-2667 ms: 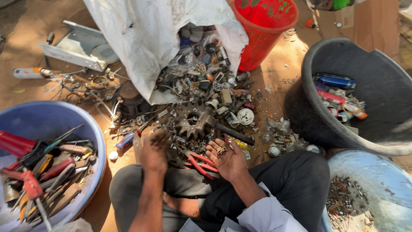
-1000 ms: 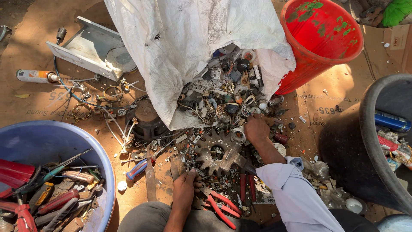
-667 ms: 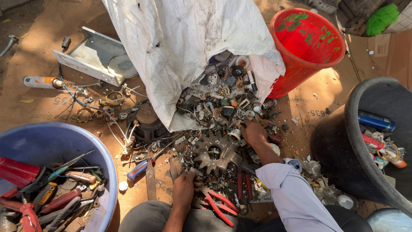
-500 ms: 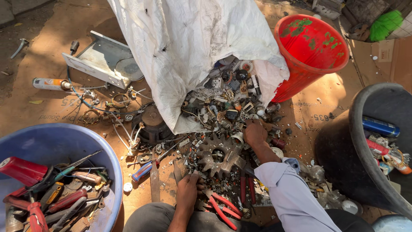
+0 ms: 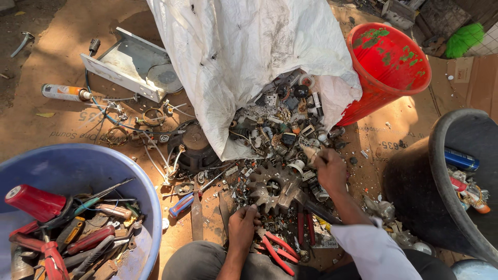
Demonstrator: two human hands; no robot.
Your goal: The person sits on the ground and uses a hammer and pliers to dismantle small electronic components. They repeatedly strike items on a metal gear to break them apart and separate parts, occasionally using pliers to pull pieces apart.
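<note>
Your right hand (image 5: 331, 168) pinches a small pale conical metal part (image 5: 309, 152), tip pointing upper left, beside the white woven sack (image 5: 244, 57). Your left hand (image 5: 244, 224), fingers curled, touches the rusty toothed gear (image 5: 270, 187) lying flat.

An outdoor scrap-sorting spot on bare dirt ground (image 5: 57, 46) in sunlight. A white woven sack (image 5: 244, 57) spills a heap of small metal scrap (image 5: 282, 140), with a large rusty gear (image 5: 272, 187) in it. Around it stand a blue tub of hand tools (image 5: 78, 171), a red bucket (image 5: 389, 67) and a black tub (image 5: 415, 176).
</note>
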